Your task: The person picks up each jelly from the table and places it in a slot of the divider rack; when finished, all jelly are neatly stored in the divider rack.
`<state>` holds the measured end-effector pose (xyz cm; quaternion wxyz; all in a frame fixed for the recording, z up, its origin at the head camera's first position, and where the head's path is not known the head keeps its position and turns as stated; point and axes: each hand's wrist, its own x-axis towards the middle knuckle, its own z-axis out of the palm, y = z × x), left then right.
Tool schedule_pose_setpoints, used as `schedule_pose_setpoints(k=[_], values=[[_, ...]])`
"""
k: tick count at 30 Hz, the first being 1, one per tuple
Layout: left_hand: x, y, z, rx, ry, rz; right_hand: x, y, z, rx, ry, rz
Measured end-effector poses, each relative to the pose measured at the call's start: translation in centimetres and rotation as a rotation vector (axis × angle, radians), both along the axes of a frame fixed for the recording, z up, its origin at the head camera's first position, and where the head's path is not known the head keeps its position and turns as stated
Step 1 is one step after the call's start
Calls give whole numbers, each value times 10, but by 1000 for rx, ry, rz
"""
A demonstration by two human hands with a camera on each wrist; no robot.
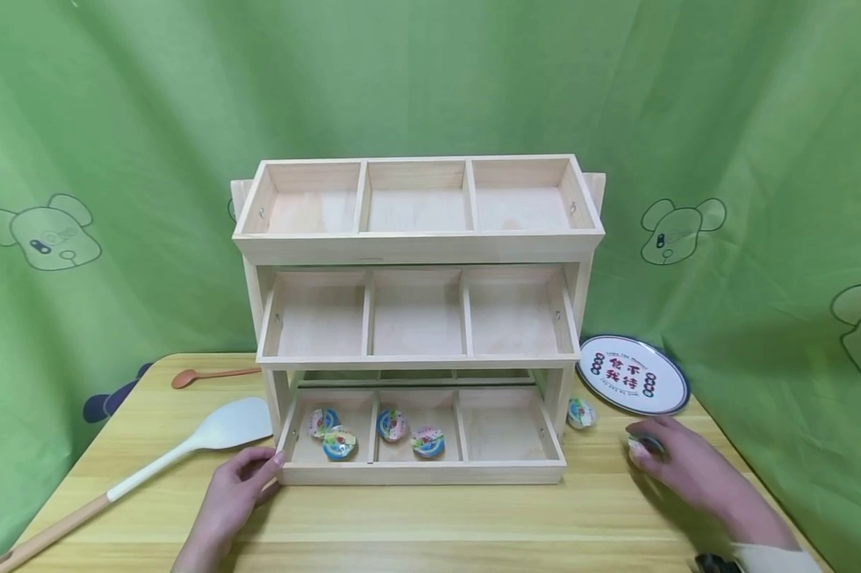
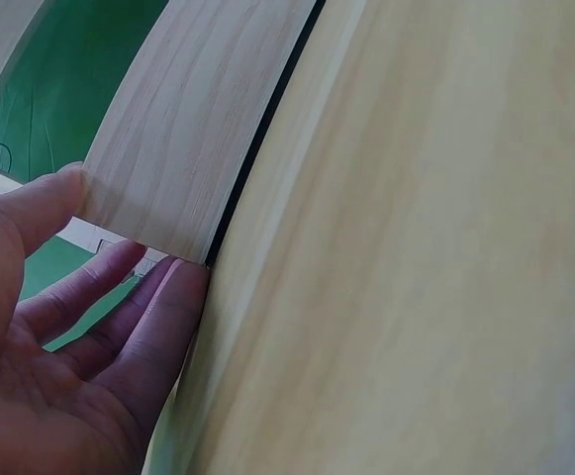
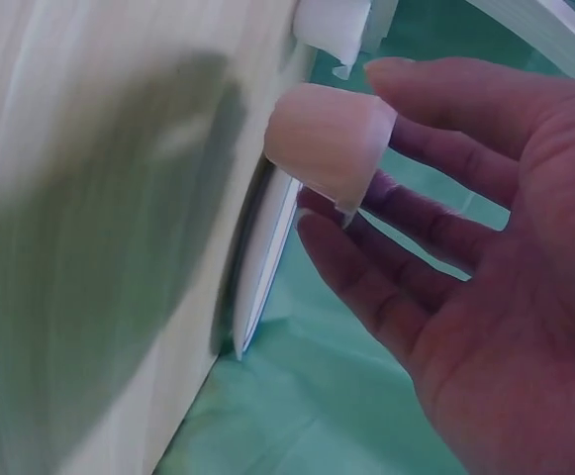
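A three-tier wooden rack (image 1: 418,248) stands in front of me, each tier split into three compartments. In its bottom tray, two jelly cups (image 1: 339,442) lie in the left compartment and two more jelly cups (image 1: 392,425) in the middle one. My left hand (image 1: 233,497) holds the bottom tray's front left corner, thumb (image 2: 54,203) at the top edge and fingers lower along the end. To the right of the rack, my right hand (image 1: 688,469) pinches a jelly cup (image 3: 327,143) above the table. Another jelly cup (image 1: 581,414) sits on the table beside the rack.
A round plate (image 1: 631,402) with red writing lies at the right, behind my right hand. On the left are a white spatula (image 1: 233,422) with a wooden handle and a small reddish spoon (image 1: 185,379). A green curtain (image 1: 416,72) hangs behind the wooden table (image 1: 438,529).
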<state>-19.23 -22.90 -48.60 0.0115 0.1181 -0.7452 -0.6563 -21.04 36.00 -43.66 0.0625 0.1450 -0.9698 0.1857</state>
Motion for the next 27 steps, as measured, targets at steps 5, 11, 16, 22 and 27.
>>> schedule_pose_setpoints(k=[5, 11, 16, 22, 27], values=[[0, -1, -1, -4, -2, -6, 6, -1, 1, 0, 0, 10], [0, 0, 0, 10, -7, 4, 15, -10, 6, -24, 24, 41], [1, 0, 0, 7, -3, 0, 21, -17, 8, -20, 50, 63], [1, 0, -1, 14, 2, -1, 25, -26, 14, -31, 35, 86], [1, 0, -1, 11, -1, 1, 28, -34, 19, -12, 29, 86]])
